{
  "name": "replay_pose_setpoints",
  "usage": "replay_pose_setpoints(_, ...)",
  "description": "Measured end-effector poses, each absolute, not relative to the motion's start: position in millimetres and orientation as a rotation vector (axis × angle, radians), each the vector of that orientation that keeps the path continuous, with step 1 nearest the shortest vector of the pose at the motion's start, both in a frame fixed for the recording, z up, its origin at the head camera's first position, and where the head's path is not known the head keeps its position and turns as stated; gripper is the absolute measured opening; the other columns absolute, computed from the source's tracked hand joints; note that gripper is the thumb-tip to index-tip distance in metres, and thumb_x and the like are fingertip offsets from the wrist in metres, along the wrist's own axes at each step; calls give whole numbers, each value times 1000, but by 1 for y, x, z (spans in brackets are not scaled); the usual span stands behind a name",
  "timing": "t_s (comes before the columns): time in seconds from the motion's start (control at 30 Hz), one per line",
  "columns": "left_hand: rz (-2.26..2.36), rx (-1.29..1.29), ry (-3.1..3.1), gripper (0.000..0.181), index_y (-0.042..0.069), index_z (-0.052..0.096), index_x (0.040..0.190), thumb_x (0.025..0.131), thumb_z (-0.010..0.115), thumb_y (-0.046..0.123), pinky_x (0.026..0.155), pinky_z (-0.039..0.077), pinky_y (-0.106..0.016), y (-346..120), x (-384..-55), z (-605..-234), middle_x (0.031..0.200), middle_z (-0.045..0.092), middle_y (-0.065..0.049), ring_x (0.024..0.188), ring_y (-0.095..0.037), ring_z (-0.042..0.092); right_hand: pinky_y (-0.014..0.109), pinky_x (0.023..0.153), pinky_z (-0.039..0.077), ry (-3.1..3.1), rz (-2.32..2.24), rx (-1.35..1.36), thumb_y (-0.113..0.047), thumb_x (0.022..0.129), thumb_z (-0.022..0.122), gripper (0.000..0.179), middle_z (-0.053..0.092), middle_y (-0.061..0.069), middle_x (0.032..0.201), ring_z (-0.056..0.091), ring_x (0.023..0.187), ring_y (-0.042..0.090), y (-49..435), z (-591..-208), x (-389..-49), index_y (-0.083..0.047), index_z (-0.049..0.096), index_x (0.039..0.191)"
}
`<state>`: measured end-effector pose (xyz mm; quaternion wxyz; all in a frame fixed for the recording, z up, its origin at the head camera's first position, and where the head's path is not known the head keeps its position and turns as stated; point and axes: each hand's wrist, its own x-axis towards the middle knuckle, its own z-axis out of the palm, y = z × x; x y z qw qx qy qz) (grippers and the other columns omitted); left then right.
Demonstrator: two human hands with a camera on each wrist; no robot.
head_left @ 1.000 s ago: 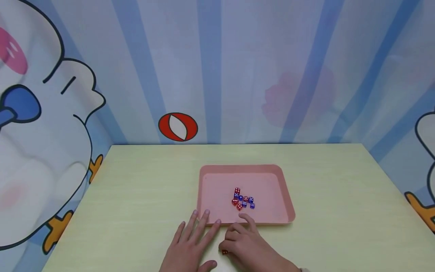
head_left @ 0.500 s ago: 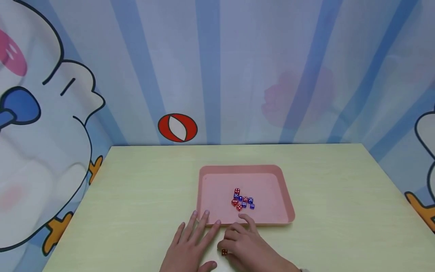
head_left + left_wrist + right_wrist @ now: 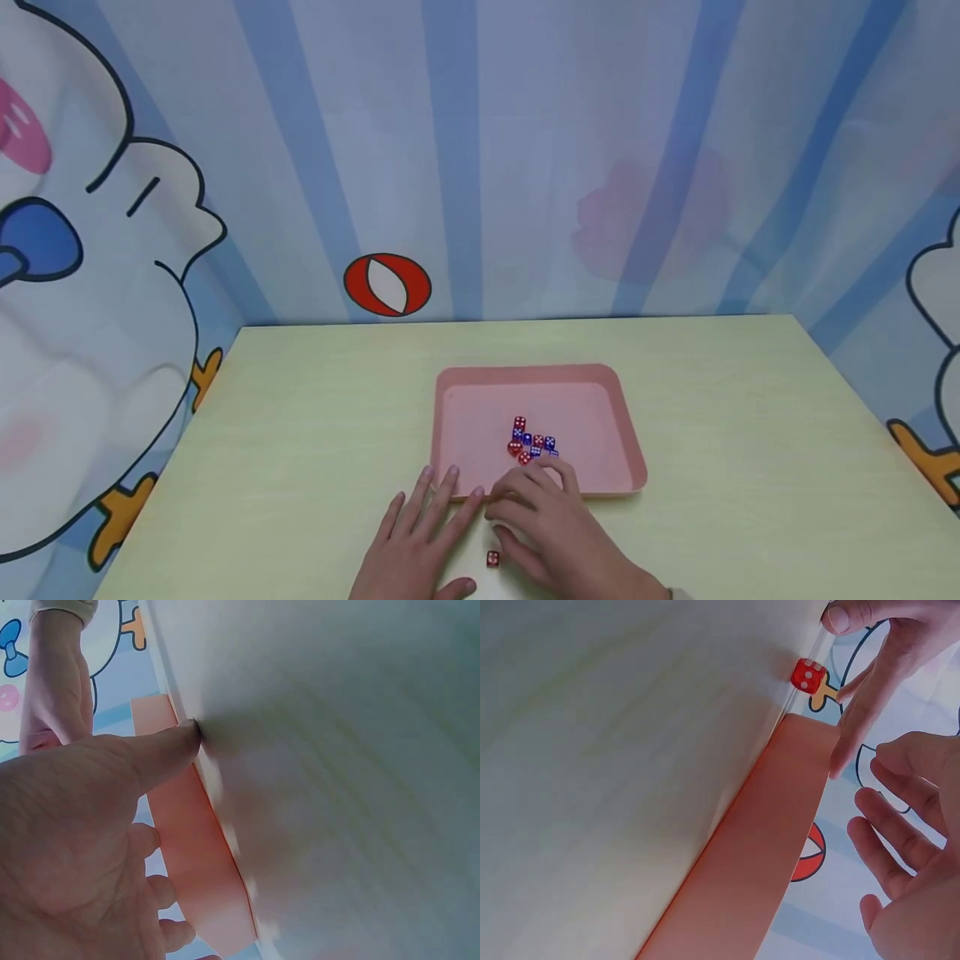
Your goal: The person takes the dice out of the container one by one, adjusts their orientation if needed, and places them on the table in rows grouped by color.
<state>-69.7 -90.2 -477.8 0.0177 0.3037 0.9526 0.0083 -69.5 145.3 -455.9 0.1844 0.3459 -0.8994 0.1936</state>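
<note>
On the pale surface [image 3: 337,417], a lone red die [image 3: 492,559] is lying outside the pink tray [image 3: 525,376], in the gap between the two hands and just beside the right thumb. The right hand [image 3: 543,521] is pinching nothing: its fingers are bending loosely and standing apart from one another, so the die is sitting free on the surface rather than being carried. The index side of this hand is reaching over the tray's near edge, partly hiding a blue die at the near end of the cluster. The left hand [image 3: 420,542] is lying with its fingers spread, their tips meeting the tray's near left corner, while its thumb is touching the surface; this hand is probably steadying the tray or simply resting, as it is gripping nothing. Inside the tray, the red and blue dice [image 3: 538,441] are sitting in a loose group near the middle, several touching or almost touching, and the raised rim is presumably serving to keep them from rolling off.
</note>
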Motion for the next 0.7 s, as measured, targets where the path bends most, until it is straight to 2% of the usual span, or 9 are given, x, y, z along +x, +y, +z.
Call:
replay_pose_setpoints(0.1,12,967,2991,89,34,33,167,93,52,80,121,38,-58,-91,-70,-480,174,30,-6,159,-38,30,49,108,34,-2464,562,951,-18,84,89,25,67,-12,112,61,113,10,148,-459,-73,-24,77,104)
replay_pose_setpoints(0.27,-1,991,3010,87,33,34,167,95,48,81,120,39,-57,-93,-69,-482,174,32,-6,158,-38,31,48,107,32,-2449,602,912,-16,84,88,25,68,-9,112,60,112,13,152,-461,-76,-24,76,104)
replay_pose_setpoints(0.43,9,969,2990,86,33,34,167,96,40,83,121,38,-57,-94,-69,-483,174,32,-5,159,-38,31,49,105,34,-2445,603,916,-14,84,88,25,68,-8,113,60,112,14,154,-460,-78,-24,75,103)
replay_pose_setpoints(0.7,5,994,3008,87,33,35,166,96,39,83,121,38,-58,-93,-70,-483,174,32,-5,158,-37,32,51,104,35,-2471,571,884,-13,82,90,26,69,-7,112,61,110,13,156,-459,-78,-24,74,99)
